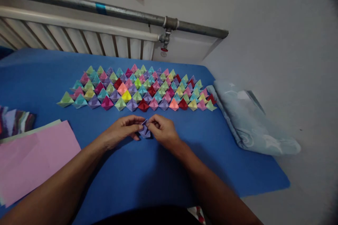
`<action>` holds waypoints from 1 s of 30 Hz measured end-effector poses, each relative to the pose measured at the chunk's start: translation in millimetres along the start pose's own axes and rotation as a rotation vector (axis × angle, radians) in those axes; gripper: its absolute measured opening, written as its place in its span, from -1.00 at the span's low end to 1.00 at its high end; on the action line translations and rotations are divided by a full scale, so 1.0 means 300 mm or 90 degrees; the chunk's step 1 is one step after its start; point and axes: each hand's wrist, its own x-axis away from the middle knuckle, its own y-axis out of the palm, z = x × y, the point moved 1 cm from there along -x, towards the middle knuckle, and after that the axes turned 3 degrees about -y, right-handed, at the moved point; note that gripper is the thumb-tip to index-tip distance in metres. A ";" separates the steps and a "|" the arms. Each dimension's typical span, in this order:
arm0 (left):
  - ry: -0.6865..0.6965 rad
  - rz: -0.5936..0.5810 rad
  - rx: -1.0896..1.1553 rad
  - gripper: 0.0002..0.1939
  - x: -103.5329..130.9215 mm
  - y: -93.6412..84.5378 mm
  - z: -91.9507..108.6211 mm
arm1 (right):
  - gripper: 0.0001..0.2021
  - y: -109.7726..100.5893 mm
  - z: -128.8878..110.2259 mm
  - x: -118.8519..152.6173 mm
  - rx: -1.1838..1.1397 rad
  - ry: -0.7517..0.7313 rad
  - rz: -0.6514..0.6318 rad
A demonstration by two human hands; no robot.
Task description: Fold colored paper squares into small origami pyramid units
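Note:
Between my two hands is a small purple folded-paper boat (145,133), held just above the blue surface. My left hand (126,128) pinches its left side with thumb and fingers. On the opposite side, my right hand (163,129) grips the boat's upper right part, its fingers curled in. Part of the boat is hidden behind the fingertips. Just beyond my hands stand rows of paper boats in many colours, among them a dark red boat (143,105), a purple boat (132,105) and a yellow boat (126,96).
Pink paper sheets (39,158) lie at the left, beside a striped cloth (16,122). A folded light-blue blanket (253,123) rests at the right edge of the blue surface (111,190). Behind are a radiator (87,40), a metal pipe (132,14) and a red-handled valve (164,49).

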 end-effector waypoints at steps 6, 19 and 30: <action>0.015 -0.014 -0.045 -0.59 -0.001 0.001 0.000 | -0.89 0.014 -0.003 0.003 0.018 -0.022 -0.016; 0.058 -0.034 -0.045 -0.68 -0.027 0.003 -0.034 | -0.87 0.027 -0.012 0.008 0.051 -0.089 -0.038; 0.048 0.008 -0.037 -0.74 -0.068 -0.007 -0.056 | -0.72 -0.017 -0.044 -0.007 0.038 -0.070 0.010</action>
